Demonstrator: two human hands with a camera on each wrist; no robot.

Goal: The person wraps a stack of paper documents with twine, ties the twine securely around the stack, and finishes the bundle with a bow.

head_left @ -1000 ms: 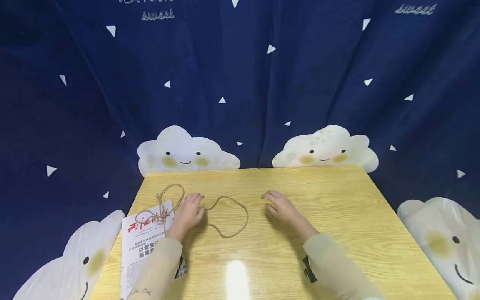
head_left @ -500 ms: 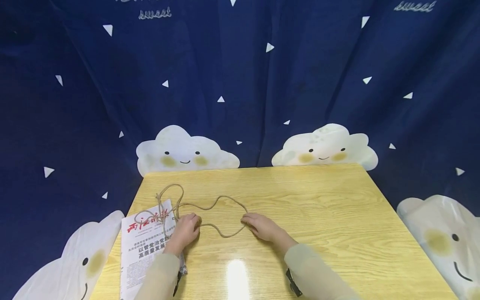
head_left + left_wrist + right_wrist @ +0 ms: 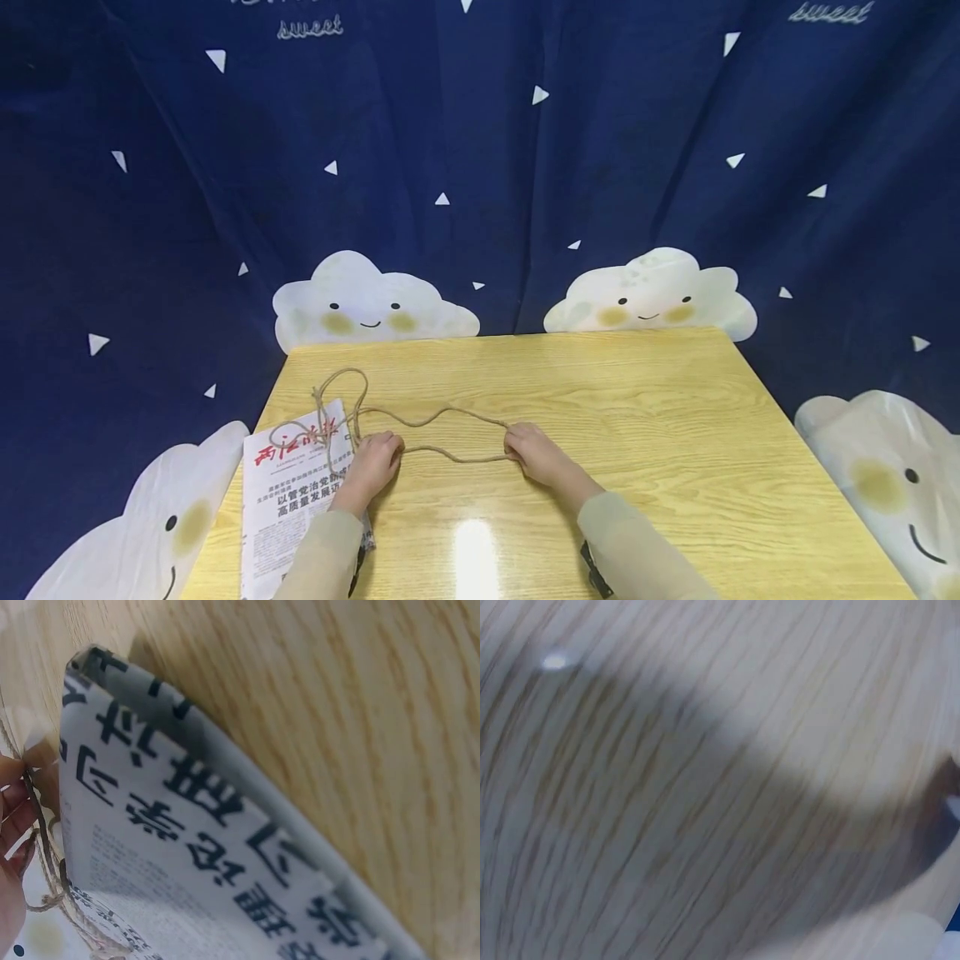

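Note:
A thin brown rope [image 3: 448,410] stretches in a long narrow loop over the wooden table. The person's right hand [image 3: 538,452] grips the loop's right end. My left hand [image 3: 377,463] pinches the near strand beside a folded newspaper [image 3: 273,487]. In the left wrist view, the fingers [image 3: 16,814] close on the rope [image 3: 43,836] at the left edge, next to the newspaper's folded corner [image 3: 112,750]. More rope coils lie across the top of the newspaper. The right wrist view holds mostly blurred table and shadow, with the right hand's grip out of sight.
The wooden table [image 3: 675,467] reaches back to a dark blue curtain [image 3: 480,167] printed with clouds and triangles. Light glares off the table's front middle. Both sleeves extend in from the near edge.
The right hand has come leftward and down to the rope loop, taken hold of its end and drawn it right, narrowing the loop. The left hand moved nearer and took the near strand.

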